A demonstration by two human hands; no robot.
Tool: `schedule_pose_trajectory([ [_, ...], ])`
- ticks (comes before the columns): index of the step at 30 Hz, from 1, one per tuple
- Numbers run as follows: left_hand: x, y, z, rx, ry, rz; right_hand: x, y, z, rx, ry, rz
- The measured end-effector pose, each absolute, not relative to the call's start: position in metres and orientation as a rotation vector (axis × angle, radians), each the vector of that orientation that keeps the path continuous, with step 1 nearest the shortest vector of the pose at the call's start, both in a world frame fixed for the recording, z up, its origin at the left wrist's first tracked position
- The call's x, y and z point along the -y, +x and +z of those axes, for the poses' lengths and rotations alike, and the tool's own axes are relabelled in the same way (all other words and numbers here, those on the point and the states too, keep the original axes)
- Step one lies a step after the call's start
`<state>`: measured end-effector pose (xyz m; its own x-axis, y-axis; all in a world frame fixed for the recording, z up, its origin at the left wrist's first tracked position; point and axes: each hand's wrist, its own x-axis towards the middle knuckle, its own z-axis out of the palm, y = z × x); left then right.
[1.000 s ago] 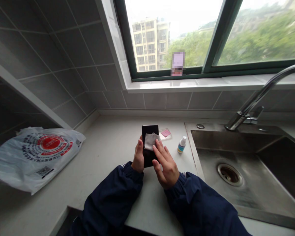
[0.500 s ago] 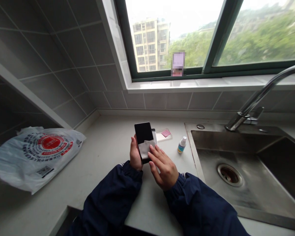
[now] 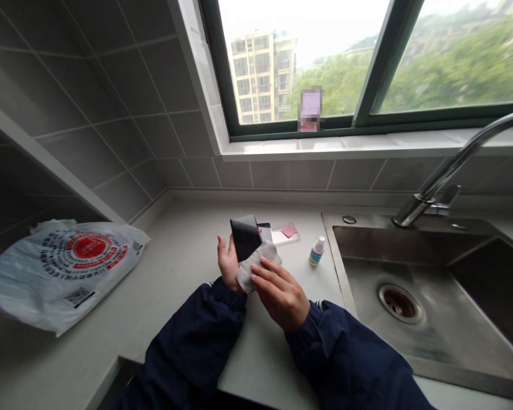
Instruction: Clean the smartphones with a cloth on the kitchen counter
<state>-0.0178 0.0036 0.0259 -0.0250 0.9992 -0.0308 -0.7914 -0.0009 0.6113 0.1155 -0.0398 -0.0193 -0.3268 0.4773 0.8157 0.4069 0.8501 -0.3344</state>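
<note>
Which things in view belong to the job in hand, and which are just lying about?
Job:
Black, flat rectangular phone, in the left hand
Grey fabric cloth, under the right hand's fingers
Perhaps the small white plastic bottle

Lying about:
White plastic bag with red print
Small flat pink square

Left hand (image 3: 227, 265) is cradling a black rectangular phone (image 3: 245, 238), tilted, and the right hand (image 3: 285, 300) has a thin light-grey cloth (image 3: 263, 253) over its near end. Right of the phone on the white counter (image 3: 188, 250): a small pink square packet (image 3: 288, 230), a little white-capped bottle (image 3: 316, 251), then a stainless steel sink (image 3: 457, 319). A printed white plastic bag (image 3: 38, 299) sits way left of it.
</note>
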Motion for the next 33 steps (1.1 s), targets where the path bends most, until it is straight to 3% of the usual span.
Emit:
schedule_pose_trajectory([
  [15, 0.008, -0.009, 0.026, -0.558, 0.35, 1.379, 0.043, 0.114, -0.025, 2.297, -0.85, 0.044],
  [27, -0.004, -0.023, 0.021, -0.555, 0.389, 1.524, 0.045, 0.114, -0.021, 2.11, -0.8, 0.086],
  [33, -0.004, -0.022, 0.021, -0.54, 0.36, 1.577, 0.046, 0.107, -0.035, 2.026, -0.952, 0.291],
])
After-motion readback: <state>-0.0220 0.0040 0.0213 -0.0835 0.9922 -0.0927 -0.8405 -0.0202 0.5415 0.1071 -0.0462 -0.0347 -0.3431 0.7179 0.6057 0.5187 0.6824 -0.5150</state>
